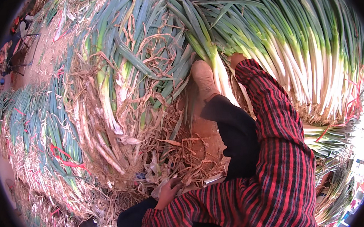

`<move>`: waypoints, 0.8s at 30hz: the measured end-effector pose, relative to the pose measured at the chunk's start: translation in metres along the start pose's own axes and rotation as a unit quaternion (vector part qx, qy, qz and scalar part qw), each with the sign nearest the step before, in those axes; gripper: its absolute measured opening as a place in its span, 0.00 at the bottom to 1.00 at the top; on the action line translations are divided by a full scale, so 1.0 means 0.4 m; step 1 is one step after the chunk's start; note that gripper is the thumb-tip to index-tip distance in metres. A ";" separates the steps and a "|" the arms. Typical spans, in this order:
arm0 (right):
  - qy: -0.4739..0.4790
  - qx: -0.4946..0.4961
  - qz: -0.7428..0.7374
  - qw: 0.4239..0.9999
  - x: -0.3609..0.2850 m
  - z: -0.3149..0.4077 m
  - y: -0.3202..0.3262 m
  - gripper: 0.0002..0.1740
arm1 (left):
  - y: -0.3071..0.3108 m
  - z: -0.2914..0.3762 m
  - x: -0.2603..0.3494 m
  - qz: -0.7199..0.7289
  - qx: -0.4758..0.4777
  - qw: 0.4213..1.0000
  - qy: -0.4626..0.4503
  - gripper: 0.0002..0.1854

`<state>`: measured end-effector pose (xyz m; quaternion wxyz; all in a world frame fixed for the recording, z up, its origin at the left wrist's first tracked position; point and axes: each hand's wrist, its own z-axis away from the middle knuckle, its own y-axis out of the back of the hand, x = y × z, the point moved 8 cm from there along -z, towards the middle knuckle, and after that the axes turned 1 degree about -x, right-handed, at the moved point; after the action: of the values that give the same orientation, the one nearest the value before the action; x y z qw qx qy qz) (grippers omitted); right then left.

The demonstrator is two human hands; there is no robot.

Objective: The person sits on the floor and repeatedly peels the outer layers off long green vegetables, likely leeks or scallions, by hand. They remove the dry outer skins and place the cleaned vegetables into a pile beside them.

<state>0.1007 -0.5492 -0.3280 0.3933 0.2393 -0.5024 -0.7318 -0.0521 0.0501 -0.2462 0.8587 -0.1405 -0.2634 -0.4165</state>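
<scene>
My right hand [236,58] reaches forward to the near edge of a large spread of long green onions or leeks [284,54], whose white stalks point towards the lower right. Its fingers are partly hidden, so its grip is unclear. A few cleaner stalks [218,68] lie between this hand and a dusty foot [203,77]. My left hand [168,193] is low in the middle, its fingers loosely bent and apart, beside crumpled clear plastic [154,171]. Left of it lies a pile of untrimmed stalks [106,108] with dry leaves and soil on the roots.
Dry leaf scraps [191,155] cover brown ground between the piles. More bundles with red ties [49,151] are at the left, and others [331,193] at the lower right. A shiny flat-edged object [213,179] lies near the trouser leg. A dark-framed item [31,52] stands far left.
</scene>
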 end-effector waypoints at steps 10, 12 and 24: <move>-0.105 0.165 -0.228 0.954 0.222 -0.045 -0.024 0.16 | -0.005 -0.015 0.037 0.087 -0.003 0.995 0.054 0.18; -0.126 0.308 -0.440 0.834 0.299 0.006 0.055 0.17 | -0.011 -0.009 0.045 0.117 -0.016 0.993 0.016 0.17; 0.604 -0.024 -0.235 0.761 -0.545 0.757 0.427 0.17 | 0.170 0.137 0.214 -0.174 0.349 0.879 -0.274 0.20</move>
<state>0.0577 -0.2373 -0.0649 0.4368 0.7328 -0.0708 -0.5169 0.0272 0.0622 -0.1540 0.6596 0.1082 -0.6364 -0.3849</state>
